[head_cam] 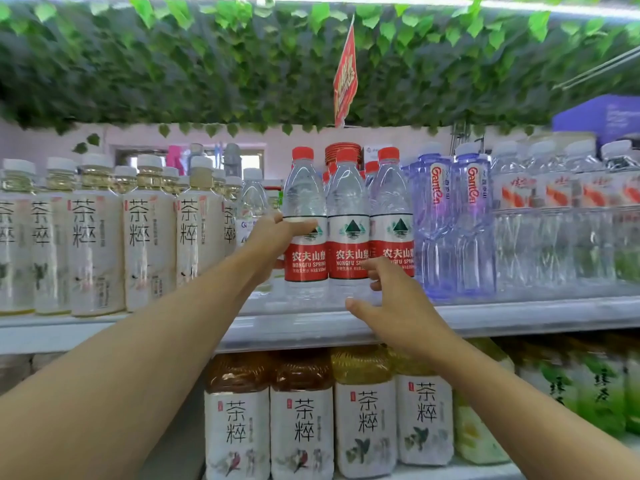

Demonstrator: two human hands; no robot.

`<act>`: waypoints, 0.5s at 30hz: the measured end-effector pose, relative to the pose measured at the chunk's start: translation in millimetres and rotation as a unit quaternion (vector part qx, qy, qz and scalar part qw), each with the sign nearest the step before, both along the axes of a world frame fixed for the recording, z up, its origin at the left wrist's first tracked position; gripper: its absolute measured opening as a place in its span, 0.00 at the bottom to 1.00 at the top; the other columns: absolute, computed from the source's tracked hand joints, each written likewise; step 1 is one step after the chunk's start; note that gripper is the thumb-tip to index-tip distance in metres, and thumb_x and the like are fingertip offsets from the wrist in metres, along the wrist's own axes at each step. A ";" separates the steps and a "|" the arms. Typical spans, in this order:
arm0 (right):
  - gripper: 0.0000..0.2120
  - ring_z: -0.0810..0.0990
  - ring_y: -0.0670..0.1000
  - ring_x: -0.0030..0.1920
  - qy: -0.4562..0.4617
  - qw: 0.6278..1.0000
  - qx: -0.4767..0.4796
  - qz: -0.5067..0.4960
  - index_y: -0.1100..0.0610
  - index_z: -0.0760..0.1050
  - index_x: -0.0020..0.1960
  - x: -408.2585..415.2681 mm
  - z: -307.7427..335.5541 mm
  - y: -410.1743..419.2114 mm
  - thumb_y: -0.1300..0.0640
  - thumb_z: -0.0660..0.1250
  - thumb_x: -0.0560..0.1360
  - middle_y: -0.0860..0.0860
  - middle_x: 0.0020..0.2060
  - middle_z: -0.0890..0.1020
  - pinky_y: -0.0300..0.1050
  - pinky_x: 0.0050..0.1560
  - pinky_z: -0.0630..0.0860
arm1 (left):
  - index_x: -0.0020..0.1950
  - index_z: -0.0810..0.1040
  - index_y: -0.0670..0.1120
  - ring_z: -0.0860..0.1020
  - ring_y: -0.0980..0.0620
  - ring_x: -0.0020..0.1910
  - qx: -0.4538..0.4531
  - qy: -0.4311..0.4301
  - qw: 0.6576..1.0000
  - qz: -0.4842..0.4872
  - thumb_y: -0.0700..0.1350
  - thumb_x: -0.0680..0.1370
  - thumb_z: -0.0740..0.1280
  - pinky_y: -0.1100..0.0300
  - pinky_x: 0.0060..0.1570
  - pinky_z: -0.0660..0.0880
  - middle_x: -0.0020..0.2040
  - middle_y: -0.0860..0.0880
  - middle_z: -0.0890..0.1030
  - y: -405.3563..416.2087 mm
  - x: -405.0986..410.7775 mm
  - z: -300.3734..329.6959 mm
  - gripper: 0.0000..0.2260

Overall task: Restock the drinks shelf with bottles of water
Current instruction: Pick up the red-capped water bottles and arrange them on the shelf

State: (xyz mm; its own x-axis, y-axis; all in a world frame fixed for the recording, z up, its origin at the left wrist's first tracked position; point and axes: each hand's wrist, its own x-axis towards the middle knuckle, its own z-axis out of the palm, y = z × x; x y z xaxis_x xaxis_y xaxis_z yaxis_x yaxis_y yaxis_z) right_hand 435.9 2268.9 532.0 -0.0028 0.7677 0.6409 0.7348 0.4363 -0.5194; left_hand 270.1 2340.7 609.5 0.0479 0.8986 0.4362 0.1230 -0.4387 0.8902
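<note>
The left hand grips the leftmost red-capped water bottle at its label, fingers wrapped round the 9 o'clock side with the thumb across the front, while it stands on the upper shelf as the first of 3 front bottles. The right hand holds nothing: its fingers are loosely spread, the fingertips just at the lower edge of the middle water bottle and the right water bottle, the thumb pointing toward 9 o'clock over the shelf lip. More red caps show behind this front row, so the lane looks nearly full. The chief risk, as I judge it, is a knock-on topple: these bottles stand touching, and a push on the gripped one toward 3 o'clock would shove its 2 neighbours into the blue bottles. A pull toward 6 o'clock could drag it over the front edge onto the tea bottles on the tier below. At 9 o'clock, the pale tea bottles stand close to the left forearm, so a careless withdrawal may clip them. The right hand seems placed to steady the row.
</note>
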 end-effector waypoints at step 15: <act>0.26 0.72 0.48 0.61 0.018 0.999 0.022 -0.019 0.50 0.62 0.68 -7.8 19.2 4.8 0.49 0.69 0.74 0.48 0.61 0.73 0.50 0.64 0.71 | 0.58 0.69 0.49 0.76 0.50 0.50 -0.004 0.089 0.996 -0.022 0.41 0.70 0.75 0.60 0.39 0.71 0.50 0.51 0.78 -5.9 -9.2 -23.3 0.21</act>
